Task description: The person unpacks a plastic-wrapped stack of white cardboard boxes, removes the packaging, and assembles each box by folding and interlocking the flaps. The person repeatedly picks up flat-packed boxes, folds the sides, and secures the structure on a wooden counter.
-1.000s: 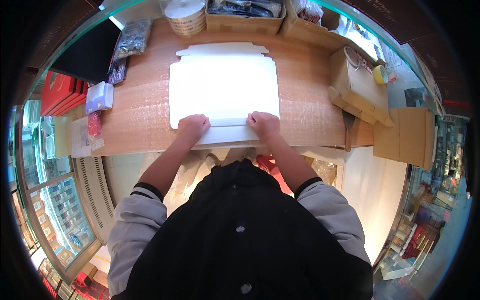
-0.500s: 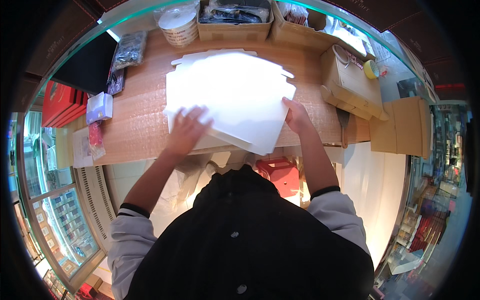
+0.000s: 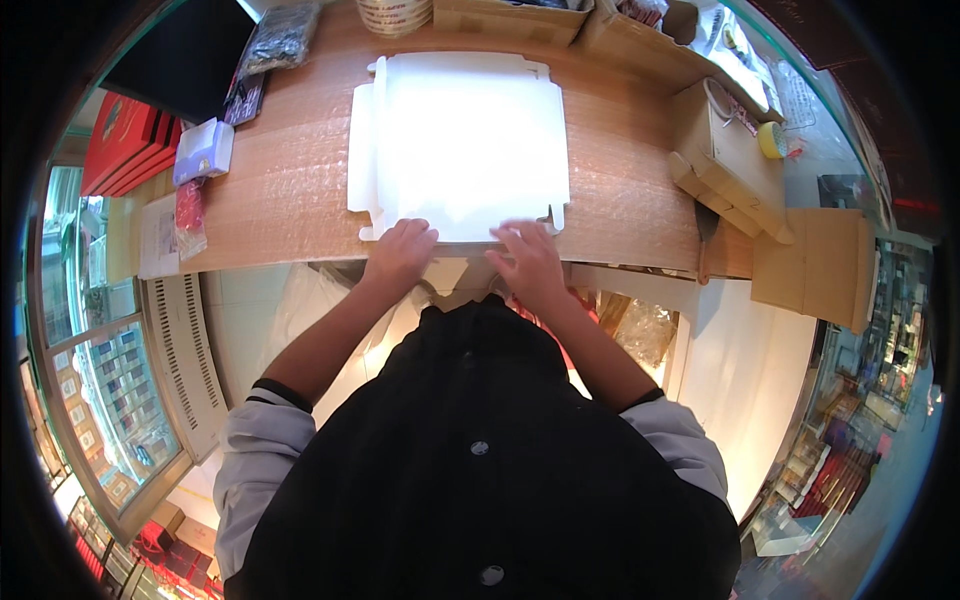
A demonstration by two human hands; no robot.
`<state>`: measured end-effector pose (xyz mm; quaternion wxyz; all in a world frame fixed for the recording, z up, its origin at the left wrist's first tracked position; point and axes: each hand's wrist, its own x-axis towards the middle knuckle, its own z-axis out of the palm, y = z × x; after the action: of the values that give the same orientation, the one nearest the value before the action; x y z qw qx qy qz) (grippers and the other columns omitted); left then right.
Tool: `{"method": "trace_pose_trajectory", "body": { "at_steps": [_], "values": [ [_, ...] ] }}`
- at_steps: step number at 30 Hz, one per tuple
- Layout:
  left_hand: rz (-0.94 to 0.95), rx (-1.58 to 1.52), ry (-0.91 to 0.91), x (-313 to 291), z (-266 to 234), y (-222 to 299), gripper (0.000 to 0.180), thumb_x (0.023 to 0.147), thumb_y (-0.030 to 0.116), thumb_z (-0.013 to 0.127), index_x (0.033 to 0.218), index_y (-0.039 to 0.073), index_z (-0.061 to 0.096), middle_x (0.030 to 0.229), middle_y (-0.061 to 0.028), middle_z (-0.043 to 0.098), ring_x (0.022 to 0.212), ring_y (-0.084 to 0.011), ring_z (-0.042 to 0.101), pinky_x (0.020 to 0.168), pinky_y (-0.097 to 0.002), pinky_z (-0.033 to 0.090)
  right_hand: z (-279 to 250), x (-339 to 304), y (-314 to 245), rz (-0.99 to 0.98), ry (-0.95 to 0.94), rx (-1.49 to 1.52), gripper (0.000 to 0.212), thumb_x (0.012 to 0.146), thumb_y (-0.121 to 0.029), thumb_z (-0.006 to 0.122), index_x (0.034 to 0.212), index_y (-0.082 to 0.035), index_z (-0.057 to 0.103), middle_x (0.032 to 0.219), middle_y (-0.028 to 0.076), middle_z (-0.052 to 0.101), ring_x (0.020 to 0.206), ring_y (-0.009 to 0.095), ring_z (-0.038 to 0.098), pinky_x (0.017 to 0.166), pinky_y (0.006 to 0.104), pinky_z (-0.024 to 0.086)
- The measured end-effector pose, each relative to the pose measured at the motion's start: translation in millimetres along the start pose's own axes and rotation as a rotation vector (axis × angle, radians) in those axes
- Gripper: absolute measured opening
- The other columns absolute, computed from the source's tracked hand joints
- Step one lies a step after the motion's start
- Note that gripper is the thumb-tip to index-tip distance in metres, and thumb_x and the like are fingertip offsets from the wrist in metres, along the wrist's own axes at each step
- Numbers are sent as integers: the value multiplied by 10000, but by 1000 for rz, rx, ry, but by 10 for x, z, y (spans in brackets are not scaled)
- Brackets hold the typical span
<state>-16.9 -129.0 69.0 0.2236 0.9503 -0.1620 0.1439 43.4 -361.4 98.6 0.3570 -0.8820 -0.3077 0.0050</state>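
A flat white cardboard box blank (image 3: 460, 145) lies spread on the wooden tabletop (image 3: 290, 190), its tabbed edges showing at the left side and near corners. Both hands sit at its near edge. The left hand (image 3: 400, 255) rests palm down with fingers curled over the left part of that edge, touching the sheet. The right hand (image 3: 528, 262) lies just beside it, fingers spread flat on the edge; whether either hand actually pinches the card cannot be told from above.

Left of the blank, near the tabletop's end, sits a small pale lilac packet (image 3: 203, 150), and beside it a stack of flat red boxes (image 3: 130, 145). A narrow red-and-clear packet (image 3: 188, 215) lies on a white sheet nearer the front. At the far edge lie a dark, shiny bag (image 3: 280, 35) and a roll of printed tape (image 3: 395, 15). To the right stand brown cardboard cartons (image 3: 725, 160), one with a yellow tape roll (image 3: 772, 140) just beside it.
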Motion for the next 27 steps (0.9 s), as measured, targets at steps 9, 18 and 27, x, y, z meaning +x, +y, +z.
{"method": "trace_pose_trajectory", "body": {
  "at_steps": [9, 18, 27],
  "values": [
    [16, 228, 193, 396, 1, -221, 163, 768, 84, 551, 923, 34, 551, 900, -94, 551, 877, -266, 546, 746, -364, 463, 86, 689, 376, 137, -247, -180, 213, 760, -169, 682, 931, -64, 609, 966, 100, 565, 935, 276, 533, 800, 387, 449],
    [177, 339, -190, 314, 168, -245, 81, 725, 107, 577, 767, 64, 523, 777, -64, 492, 760, -204, 524, 651, -290, 461, 296, 544, 340, -298, -234, -232, 199, 739, -174, 696, 830, -47, 574, 871, 103, 521, 891, 267, 517, 804, 349, 447],
    [14, 200, -183, 403, 148, -231, 114, 790, 172, 601, 739, 80, 557, 762, -63, 519, 799, -224, 542, 705, -337, 472, 345, 682, 374, -284, -234, -254, 150, 810, -186, 647, 762, -55, 591, 802, 74, 554, 818, 256, 553, 745, 348, 479]
  ]
}}
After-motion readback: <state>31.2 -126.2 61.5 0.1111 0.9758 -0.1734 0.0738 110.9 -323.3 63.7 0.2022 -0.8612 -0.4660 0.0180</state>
